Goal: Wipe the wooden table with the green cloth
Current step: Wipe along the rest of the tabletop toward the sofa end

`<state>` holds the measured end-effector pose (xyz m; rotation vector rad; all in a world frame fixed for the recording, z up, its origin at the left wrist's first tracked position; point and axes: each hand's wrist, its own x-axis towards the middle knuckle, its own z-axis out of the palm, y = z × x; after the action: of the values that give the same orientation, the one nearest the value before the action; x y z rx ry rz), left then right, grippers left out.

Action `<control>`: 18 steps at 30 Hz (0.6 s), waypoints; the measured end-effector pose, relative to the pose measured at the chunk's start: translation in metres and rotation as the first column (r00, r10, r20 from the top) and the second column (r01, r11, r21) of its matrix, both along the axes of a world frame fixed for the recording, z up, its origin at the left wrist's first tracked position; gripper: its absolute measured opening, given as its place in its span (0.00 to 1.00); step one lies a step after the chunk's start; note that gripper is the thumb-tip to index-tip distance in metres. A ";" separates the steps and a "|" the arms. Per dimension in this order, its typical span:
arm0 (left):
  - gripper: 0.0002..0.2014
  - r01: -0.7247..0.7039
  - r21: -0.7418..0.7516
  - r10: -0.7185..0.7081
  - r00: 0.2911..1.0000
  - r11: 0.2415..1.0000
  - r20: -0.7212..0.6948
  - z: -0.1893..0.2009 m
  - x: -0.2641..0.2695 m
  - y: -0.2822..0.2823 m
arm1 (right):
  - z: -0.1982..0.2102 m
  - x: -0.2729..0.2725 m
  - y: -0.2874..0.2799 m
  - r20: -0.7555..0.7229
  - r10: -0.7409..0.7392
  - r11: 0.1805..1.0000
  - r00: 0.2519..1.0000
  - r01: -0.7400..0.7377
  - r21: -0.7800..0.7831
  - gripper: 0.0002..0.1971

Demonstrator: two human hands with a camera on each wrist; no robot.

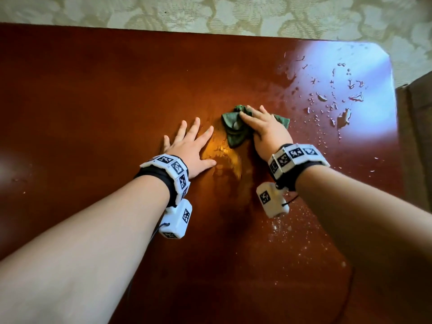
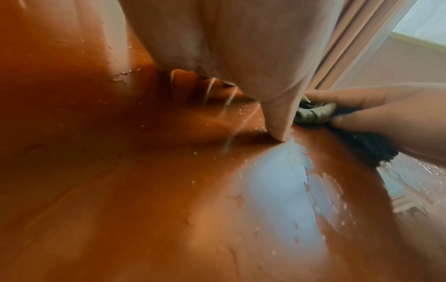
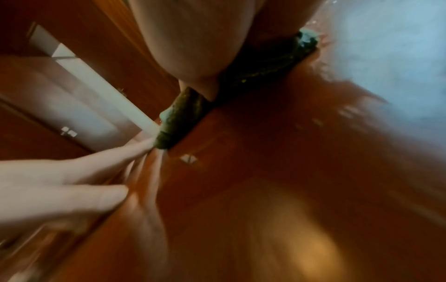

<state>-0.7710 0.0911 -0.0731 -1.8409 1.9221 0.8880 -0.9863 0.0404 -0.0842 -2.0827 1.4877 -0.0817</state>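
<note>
- the right hand (image 1: 264,129) lies palm down on top of the green cloth (image 1: 233,132), fingers stretched forward over the crumpled fabric, pressing it onto the wooden table (image 1: 93,101); the fingers lie flat on the cloth instead of wrapping round it.
- the cloth sits bunched near the middle of the table, a little toward the right side; parts of it stick out to the left of the hand, beyond the fingertips and to the right of the knuckles.
- in the right wrist view the cloth (image 3: 178,122) shows as a dark green roll squeezed between the palm above and the table (image 3: 265,171) below; that view is blurred.
- the left hand (image 1: 189,146) rests flat on the table just to the left of the cloth, all 5 fingers spread and straight, holding nothing; a narrow gap of bare wood lies between its index finger and the cloth.
- in the left wrist view the thumb tip (image 2: 280,131) touches the wood, and the cloth (image 2: 313,114) shows beyond it under the other hand.
- water droplets (image 1: 339,101) and small puddles lie scattered over the far right part of the table, to the right of the cloth, where window light glares off the surface.
- a wet smear (image 1: 224,155) shines on the wood between the 2 hands.
- both wrists wear bands of white blocks (image 1: 173,169) printed with black square markers.
</note>
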 end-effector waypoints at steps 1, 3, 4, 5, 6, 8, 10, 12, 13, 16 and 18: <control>0.42 0.001 -0.001 -0.001 1.000 1.000 0.002 0.000 0.000 0.001 | 0.000 -0.001 0.012 0.008 0.042 0.999 0.999 -0.042 -0.004 0.31; 0.42 -0.001 0.008 0.001 1.000 1.000 0.000 0.001 0.000 0.006 | 0.001 -0.004 0.042 0.024 0.139 0.990 0.990 -0.138 -0.018 0.30; 0.42 -0.002 0.015 0.002 1.000 1.000 -0.002 0.002 0.000 0.009 | 0.002 -0.007 0.058 0.034 0.179 0.984 0.983 -0.178 -0.024 0.30; 0.42 -0.002 0.022 0.003 1.000 1.000 -0.004 0.003 0.001 0.014 | 0.002 -0.009 0.074 0.040 0.220 0.975 0.975 -0.219 -0.024 0.31; 0.42 0.000 0.029 0.000 1.000 1.000 -0.004 0.003 0.002 0.018 | 0.001 -0.011 0.089 0.043 0.267 0.964 0.963 -0.266 -0.020 0.32; 0.42 0.012 0.041 -0.012 1.000 0.999 0.001 0.004 0.004 0.029 | -0.004 -0.018 0.120 0.046 0.380 0.925 0.924 -0.381 -0.003 0.32; 0.43 0.027 0.053 -0.028 1.000 0.998 0.009 0.005 0.006 0.039 | -0.006 -0.026 0.142 0.088 0.470 0.882 0.878 -0.469 -0.032 0.30; 0.43 0.029 0.071 -0.030 1.000 0.997 0.010 0.006 0.008 0.049 | -0.001 -0.027 0.145 0.136 0.525 0.848 0.840 -0.530 -0.003 0.24; 0.43 0.028 0.077 -0.028 1.000 0.997 0.008 0.007 0.010 0.054 | 0.002 -0.026 0.142 0.144 0.540 0.834 0.829 -0.550 0.038 0.23; 0.44 0.032 0.093 -0.033 0.999 0.995 0.003 0.007 0.014 0.070 | 0.012 -0.023 0.120 0.168 0.493 0.856 0.854 -0.510 0.081 0.24; 0.44 0.041 0.094 -0.042 0.999 0.995 0.011 0.006 0.017 0.081 | 0.014 -0.022 0.102 0.253 0.264 0.964 0.931 -0.251 -0.083 0.25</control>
<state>-0.7538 0.1718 -0.0671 -1.7427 1.8713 0.9339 -1.0082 0.1424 -0.0698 -2.1903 1.0572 -0.2846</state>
